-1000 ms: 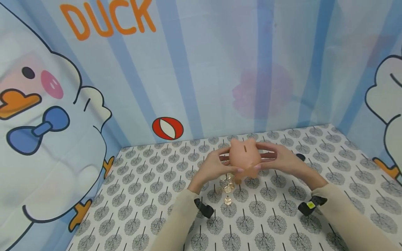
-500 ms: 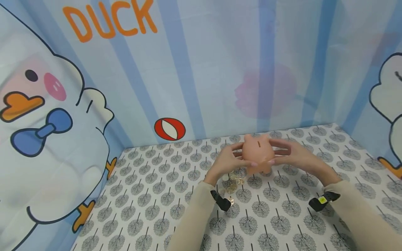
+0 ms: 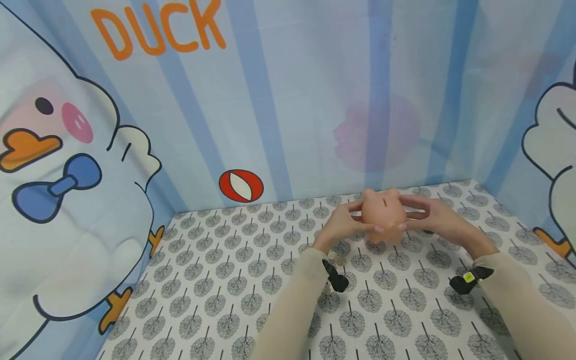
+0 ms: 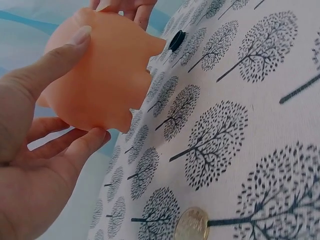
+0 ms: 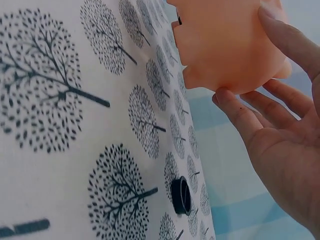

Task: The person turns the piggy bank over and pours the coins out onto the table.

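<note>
Both hands, left hand (image 3: 344,226) and right hand (image 3: 429,218), are gripping the peach rubber piggy bank (image 3: 382,214) aloft; loosening fingertips risk dropping it onto the tree-patterned tablecloth (image 3: 216,280).

1 orange piggy bank (image 3: 383,214) sits right of centre in the head view, with 1 slot on top. 2 hands hold it, the left hand (image 3: 343,226) on its left side and the right hand (image 3: 433,219) on its right. 1 black round plug (image 5: 181,195) lies low in the right wrist view. A few gold coins (image 3: 337,259) show below the left hand in the head view, too hidden to count; the left wrist view shows 1 coin (image 4: 191,224) at its bottom edge. The backdrop carries 2 cartoon ducks, at far left (image 3: 67,200) and far right (image 3: 555,165), and 1 red ball (image 3: 240,185).
</note>
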Demonstrator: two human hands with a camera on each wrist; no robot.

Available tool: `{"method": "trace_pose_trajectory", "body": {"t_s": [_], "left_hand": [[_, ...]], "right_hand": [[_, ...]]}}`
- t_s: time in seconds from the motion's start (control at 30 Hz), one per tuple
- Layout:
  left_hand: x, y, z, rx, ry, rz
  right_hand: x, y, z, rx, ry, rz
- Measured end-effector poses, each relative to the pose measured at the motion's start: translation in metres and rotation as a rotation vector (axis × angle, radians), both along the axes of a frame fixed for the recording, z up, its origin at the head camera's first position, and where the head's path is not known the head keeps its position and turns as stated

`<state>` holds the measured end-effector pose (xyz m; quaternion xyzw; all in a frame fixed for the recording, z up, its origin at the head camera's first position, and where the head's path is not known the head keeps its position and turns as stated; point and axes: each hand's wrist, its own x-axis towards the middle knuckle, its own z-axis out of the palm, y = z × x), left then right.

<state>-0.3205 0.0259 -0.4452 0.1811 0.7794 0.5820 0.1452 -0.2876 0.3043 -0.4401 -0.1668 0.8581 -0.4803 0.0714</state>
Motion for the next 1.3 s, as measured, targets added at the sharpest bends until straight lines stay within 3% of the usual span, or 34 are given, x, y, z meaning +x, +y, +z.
{"method": "trace_pose_trajectory", "body": {"t_s": [0.37,0.7,1.3], "left_hand": [[-0.002,0.015,-0.016,0.008,-0.052,0.013],[-0.003,0.028,-0.017,-0.019,-0.020,0.040],[-0.006,0.036,-0.014,-0.035,-0.046,0.057]], "right_hand": [[-0.005,0.012,-0.014,0.025,-0.016,0.003],[-0.006,0.020,-0.017,0.010,-0.038,-0.003],[-0.010,0.027,-0.018,-0.048,-0.063,0.012]]}}
